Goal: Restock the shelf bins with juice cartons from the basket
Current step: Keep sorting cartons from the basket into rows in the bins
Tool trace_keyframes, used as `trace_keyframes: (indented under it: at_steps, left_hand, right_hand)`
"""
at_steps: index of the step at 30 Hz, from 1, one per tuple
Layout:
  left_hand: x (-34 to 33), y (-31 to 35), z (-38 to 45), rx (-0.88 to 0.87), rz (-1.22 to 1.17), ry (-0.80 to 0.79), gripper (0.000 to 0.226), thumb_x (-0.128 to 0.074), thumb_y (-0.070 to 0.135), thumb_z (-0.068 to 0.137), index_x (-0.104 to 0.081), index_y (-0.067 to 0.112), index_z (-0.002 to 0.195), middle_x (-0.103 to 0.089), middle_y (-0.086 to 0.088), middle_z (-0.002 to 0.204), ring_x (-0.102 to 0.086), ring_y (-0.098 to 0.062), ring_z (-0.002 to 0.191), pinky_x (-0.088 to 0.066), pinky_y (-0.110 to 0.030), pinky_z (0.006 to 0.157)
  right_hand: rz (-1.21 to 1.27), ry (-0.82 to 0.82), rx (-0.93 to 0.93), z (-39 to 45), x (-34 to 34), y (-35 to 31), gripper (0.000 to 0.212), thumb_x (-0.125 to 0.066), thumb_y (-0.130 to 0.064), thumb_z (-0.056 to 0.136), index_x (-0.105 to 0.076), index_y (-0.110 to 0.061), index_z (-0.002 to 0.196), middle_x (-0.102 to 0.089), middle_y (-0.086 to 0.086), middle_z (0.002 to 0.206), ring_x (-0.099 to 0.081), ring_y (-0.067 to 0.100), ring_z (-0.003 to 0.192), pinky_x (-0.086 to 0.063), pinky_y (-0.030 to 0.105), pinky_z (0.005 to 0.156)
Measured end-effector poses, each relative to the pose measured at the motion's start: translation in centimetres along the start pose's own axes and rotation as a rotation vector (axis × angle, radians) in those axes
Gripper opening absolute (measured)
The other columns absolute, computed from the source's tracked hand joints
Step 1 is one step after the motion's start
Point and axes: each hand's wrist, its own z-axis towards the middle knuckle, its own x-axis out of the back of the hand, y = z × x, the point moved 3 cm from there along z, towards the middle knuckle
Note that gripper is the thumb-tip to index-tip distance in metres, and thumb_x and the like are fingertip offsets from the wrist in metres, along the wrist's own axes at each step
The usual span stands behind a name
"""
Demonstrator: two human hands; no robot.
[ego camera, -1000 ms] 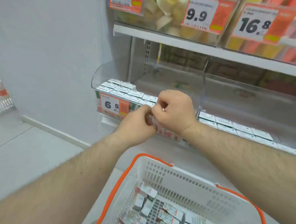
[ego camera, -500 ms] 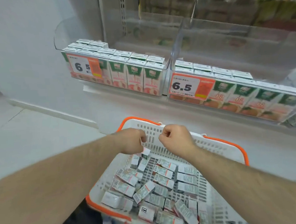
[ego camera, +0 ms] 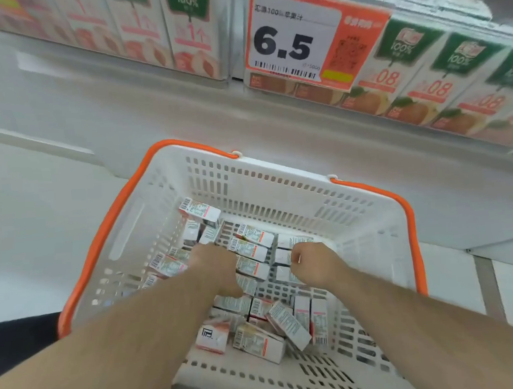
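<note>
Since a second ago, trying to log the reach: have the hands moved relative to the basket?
Yes. The left hand and right hand have dropped from the shelf bin, past the basket rim, down among the loose juice cartons.

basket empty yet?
No, many juice cartons lie loose on the floor of the white basket, and both the left hand and right hand are down among them.

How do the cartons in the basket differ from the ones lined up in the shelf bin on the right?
The basket cartons lie flat and jumbled, their barcode and label sides up; the shelf cartons stand upright in a neat row, their green and orange fronts facing out. The basket cartons lie loose in the white basket; the shelf cartons sit beside a 6.5 price tag.
</note>
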Motion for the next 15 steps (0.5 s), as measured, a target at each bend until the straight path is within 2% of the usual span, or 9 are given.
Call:
trace_keyframes:
  at_steps: [2, 3, 5, 7, 10, 12, 14, 15]
  left_hand:
    - [-0.7, 0.6, 0.3, -0.008, 0.088, -0.010, 0.046, -0.060, 0.063, 0.077, -0.060, 0.024, 0.100, -0.060, 0.007, 0.078, -0.053, -0.013, 0.066, -0.028, -0.029, 0.050]
    - [-1.0, 0.7, 0.4, -0.020, 0.093, -0.004, 0.037, -0.062, 0.054, 0.080, -0.059, 0.023, 0.100, -0.060, 0.007, 0.079, -0.052, -0.013, 0.065, -0.029, -0.030, 0.052]
    - [-1.6, 0.2, 1.2, -0.025, -0.015, 0.002, 0.027, -0.065, 0.036, 0.083, -0.058, 0.022, 0.105, -0.063, 0.005, 0.087, -0.056, -0.014, 0.072, -0.039, -0.031, 0.060]
    - [-1.8, -1.1, 1.8, -0.014, -0.343, -0.033, 0.033, -0.069, 0.030, 0.081, -0.058, 0.023, 0.111, -0.062, 0.007, 0.103, -0.059, -0.014, 0.086, -0.046, -0.027, 0.067]
    - [-1.2, -3.3, 2.5, 0.047, -1.000, -0.046, 0.033, -0.078, 0.020, 0.077, -0.062, 0.028, 0.104, -0.050, 0.009, 0.112, -0.056, -0.011, 0.096, -0.043, -0.022, 0.068]
    - [-0.8, -4.1, 2.7, 0.080, -1.322, -0.026, 0.029, -0.079, 0.013, 0.077, -0.064, 0.024, 0.099, -0.056, 0.005, 0.111, -0.060, -0.015, 0.096, -0.049, -0.029, 0.073]
    - [-0.4, -4.3, 2.7, 0.122, -1.545, -0.026, 0.029, -0.078, 0.008, 0.079, -0.066, 0.020, 0.102, -0.069, -0.006, 0.106, -0.067, -0.025, 0.092, -0.054, -0.041, 0.083]
    - [-0.1, -4.2, 2.7, 0.131, -1.630, -0.033, 0.030, -0.076, 0.006, 0.081, -0.066, 0.018, 0.106, -0.072, -0.010, 0.101, -0.070, -0.027, 0.088, -0.055, -0.043, 0.084]
  right_hand:
    - [-0.075, -0.038, 0.043, 0.5, -1.6, 0.2, 0.029, -0.052, -0.018, 0.088, -0.063, -0.022, 0.115, -0.061, 0.002, 0.118, -0.059, 0.025, 0.109, -0.051, 0.035, 0.089]
    - [-0.130, -0.047, 0.079, 0.8, -2.2, 0.2, 0.038, -0.053, -0.019, 0.089, -0.059, -0.023, 0.126, -0.057, 0.002, 0.124, -0.057, 0.025, 0.114, -0.050, 0.035, 0.090]
    - [-0.275, -0.028, 0.158, 1.3, -3.3, -0.3, 0.046, -0.054, -0.019, 0.091, -0.050, -0.023, 0.137, -0.051, 0.004, 0.130, -0.052, 0.026, 0.119, -0.046, 0.036, 0.091]
    - [-0.440, 0.004, 0.224, 1.3, -4.2, -0.9, 0.047, -0.056, -0.018, 0.090, -0.048, -0.019, 0.136, -0.051, 0.008, 0.130, -0.050, 0.027, 0.119, -0.043, 0.038, 0.095]
    - [-0.556, 0.045, 0.226, 1.5, -5.2, -1.0, 0.049, -0.060, -0.011, 0.087, -0.044, -0.015, 0.134, -0.049, 0.011, 0.131, -0.049, 0.029, 0.119, -0.039, 0.040, 0.102]
    - [-0.603, 0.070, 0.211, 1.6, -5.5, -0.9, 0.054, -0.060, -0.005, 0.082, -0.042, -0.012, 0.133, -0.047, 0.012, 0.131, -0.048, 0.029, 0.120, -0.037, 0.040, 0.104]
    - [-0.619, 0.088, 0.214, 1.5, -5.7, -0.8, 0.055, -0.059, -0.004, 0.080, -0.043, -0.010, 0.132, -0.045, 0.013, 0.131, -0.044, 0.030, 0.121, -0.034, 0.041, 0.106]
    - [-0.594, 0.101, 0.212, 1.4, -5.5, -0.7, 0.051, -0.059, -0.006, 0.081, -0.045, -0.011, 0.130, -0.046, 0.011, 0.130, -0.043, 0.029, 0.121, -0.033, 0.040, 0.106]
